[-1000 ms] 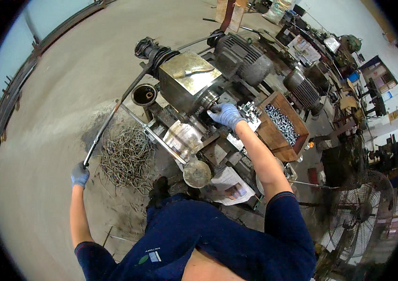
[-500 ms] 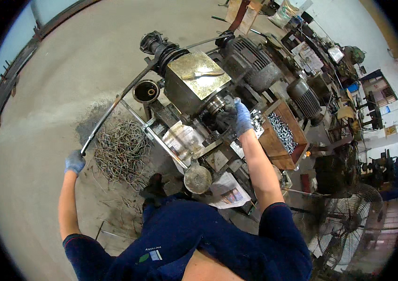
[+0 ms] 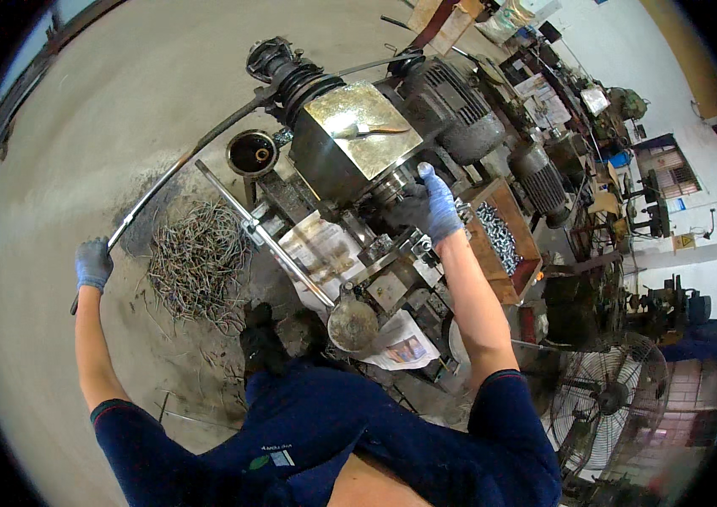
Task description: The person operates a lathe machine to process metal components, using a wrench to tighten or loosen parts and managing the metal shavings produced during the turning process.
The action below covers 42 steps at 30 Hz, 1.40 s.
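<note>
Bare concrete floor [image 3: 63, 127], a cluttered workshop around me. My left hand [image 3: 92, 264] has its grip closed on the long metal bar [image 3: 174, 171]; my right hand [image 3: 436, 205] rests on the lathe [image 3: 357, 144], its grip unclear. The wooden box [image 3: 506, 245] holds small metal parts.

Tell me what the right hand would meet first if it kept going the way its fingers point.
Likely the dark grey ribbed electric motor behind the brass-topped metal housing; the gloved right hand points up-picture toward it, though depth is unclear.

Blue-grey gloves are covering the left hand [image 3: 92, 263] and right hand [image 3: 438, 205]; beside the brassy-topped grey machine [image 3: 357, 135], a reddish-brown wooden tray [image 3: 517, 280] is holding silver parts.
</note>
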Motion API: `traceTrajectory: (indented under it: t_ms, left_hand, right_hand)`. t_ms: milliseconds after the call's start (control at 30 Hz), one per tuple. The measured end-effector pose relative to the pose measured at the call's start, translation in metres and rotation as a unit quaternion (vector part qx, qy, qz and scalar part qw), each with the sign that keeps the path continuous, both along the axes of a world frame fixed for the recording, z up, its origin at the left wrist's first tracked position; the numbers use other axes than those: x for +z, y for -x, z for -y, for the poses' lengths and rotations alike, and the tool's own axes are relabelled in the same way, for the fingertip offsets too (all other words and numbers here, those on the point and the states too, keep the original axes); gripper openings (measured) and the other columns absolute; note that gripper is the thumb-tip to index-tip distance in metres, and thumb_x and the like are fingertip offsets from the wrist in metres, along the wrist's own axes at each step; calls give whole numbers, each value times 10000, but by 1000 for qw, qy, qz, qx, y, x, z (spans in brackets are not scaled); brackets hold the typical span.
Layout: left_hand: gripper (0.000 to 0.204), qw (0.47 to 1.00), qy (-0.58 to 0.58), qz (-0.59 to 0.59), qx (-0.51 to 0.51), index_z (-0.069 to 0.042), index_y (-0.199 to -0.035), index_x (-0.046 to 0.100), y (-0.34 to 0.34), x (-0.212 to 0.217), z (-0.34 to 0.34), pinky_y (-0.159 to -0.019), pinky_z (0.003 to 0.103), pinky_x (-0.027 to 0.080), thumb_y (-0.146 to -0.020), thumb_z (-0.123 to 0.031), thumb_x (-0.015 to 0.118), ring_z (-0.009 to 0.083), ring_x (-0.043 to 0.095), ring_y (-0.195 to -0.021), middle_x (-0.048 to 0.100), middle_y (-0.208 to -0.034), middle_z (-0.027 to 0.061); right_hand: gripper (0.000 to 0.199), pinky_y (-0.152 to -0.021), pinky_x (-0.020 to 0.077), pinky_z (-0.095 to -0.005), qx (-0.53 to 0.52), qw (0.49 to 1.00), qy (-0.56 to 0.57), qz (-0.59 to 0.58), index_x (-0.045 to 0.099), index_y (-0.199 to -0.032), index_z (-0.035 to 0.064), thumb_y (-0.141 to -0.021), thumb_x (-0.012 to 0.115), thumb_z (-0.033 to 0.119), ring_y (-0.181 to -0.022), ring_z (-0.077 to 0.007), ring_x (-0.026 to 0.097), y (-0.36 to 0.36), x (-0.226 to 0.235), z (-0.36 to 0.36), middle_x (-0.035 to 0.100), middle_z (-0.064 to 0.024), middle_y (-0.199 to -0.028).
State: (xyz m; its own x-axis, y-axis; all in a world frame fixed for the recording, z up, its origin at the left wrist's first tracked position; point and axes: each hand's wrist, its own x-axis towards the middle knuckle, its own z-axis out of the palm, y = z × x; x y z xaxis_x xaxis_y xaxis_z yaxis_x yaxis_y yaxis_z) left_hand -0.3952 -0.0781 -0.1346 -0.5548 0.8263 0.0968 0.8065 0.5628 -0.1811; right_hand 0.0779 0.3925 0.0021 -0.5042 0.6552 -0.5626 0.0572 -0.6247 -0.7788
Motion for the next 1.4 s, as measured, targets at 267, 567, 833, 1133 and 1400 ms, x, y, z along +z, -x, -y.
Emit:
traceTrajectory:
  t_ms: [267, 567, 833, 1133, 1400]
  left_hand:
    - [157, 995, -36, 94, 25, -104, -834, 614, -55, 3, 2, -624, 452, 473, -695, -64, 552, 338, 604, -689, 625, -785, 133]
    - [108, 999, 18, -29, -36, -102, -815, 564, 163, -21, -20, -661, 404, 460, -726, -51, 530, 304, 581, -746, 579, -781, 119]
    - [129, 999, -16, -32, -21, -112, -852, 610, 156, -27, -25, -636, 412, 473, -741, -79, 553, 299, 601, -706, 603, -749, 118]
    - [203, 992, -7, 25, 123, -145, -955, 643, 72, -16, -20, -659, 424, 486, -783, -157, 535, 323, 615, -781, 636, -844, 131]
    - [213, 980, 12, 168, 105, -111, -949, 634, 90, -18, -38, -740, 428, 478, -752, -145, 557, 344, 600, -841, 627, -895, 165]
  right_hand:
    - [535, -753, 495, -525, -22, 999, 8, 23, 584, -946, 20, -770, 602, 525, -790, -364, 621, 4, 0, 0, 638, -202, -906]
    - [441, -705, 466, -431, -36, 998, -39, 43, 562, -894, 159, -759, 549, 579, -765, -314, 572, 12, -17, -4, 614, -71, -845]
    - [274, -666, 475, -276, 79, 943, -223, 235, 648, -865, 21, -818, 633, 292, -671, -129, 565, -12, -17, -17, 631, -1, -792]
    - [352, -699, 501, -340, 276, 711, -520, 385, 688, -782, 50, -761, 637, 397, -724, -305, 629, -11, -45, -12, 653, -150, -755]
    - [501, -716, 500, -388, 321, 615, -518, 500, 697, -777, 82, -755, 553, 561, -753, -340, 624, 4, -28, -2, 647, -162, -765]
